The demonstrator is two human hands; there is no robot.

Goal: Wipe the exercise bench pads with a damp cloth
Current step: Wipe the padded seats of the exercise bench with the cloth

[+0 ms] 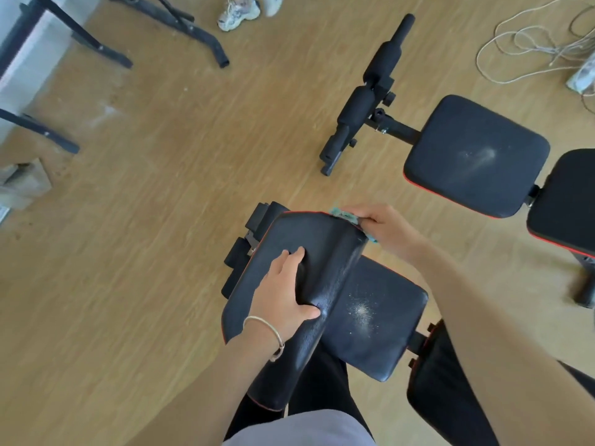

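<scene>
A black curved pad with red trim stands raised in front of me. My left hand grips its ridge, thumb on the near face, fingers in the hollow. At the pad's far top corner my right hand holds a teal cloth against the edge. Below lies a flat black seat pad with a white dusty smear. A second bench's seat pad, also smeared with dust, sits at the right.
The second bench's foam leg rollers stretch over the wooden floor. Black frame legs stand at the top left, near another person's sneakers. White cables lie coiled at the top right. A cardboard piece rests at the left.
</scene>
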